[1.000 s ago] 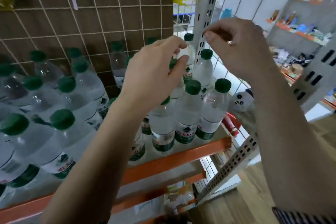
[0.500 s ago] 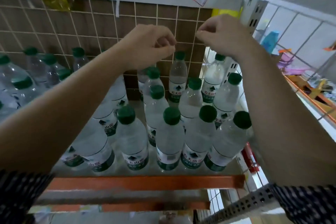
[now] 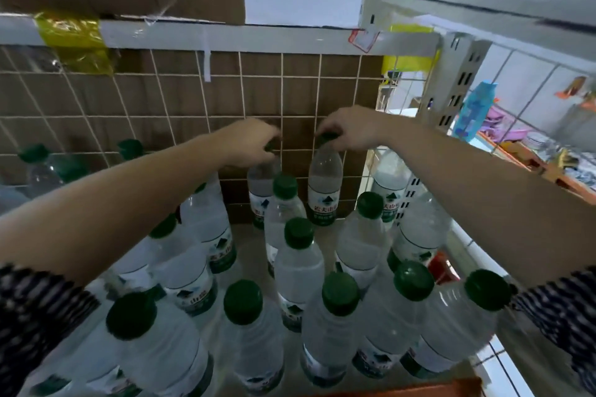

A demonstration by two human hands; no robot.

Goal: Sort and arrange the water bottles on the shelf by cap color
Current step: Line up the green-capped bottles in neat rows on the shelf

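As bottles crowd the shelf | left hand, right hand pinch back-row caps

bottles on shelf, before grid panel

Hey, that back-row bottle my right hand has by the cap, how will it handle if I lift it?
Probably heavy for its size: the bottle looks full of water. Held only at the green cap by the right hand, it may swing. Tall and narrow, it could tip if nudged.
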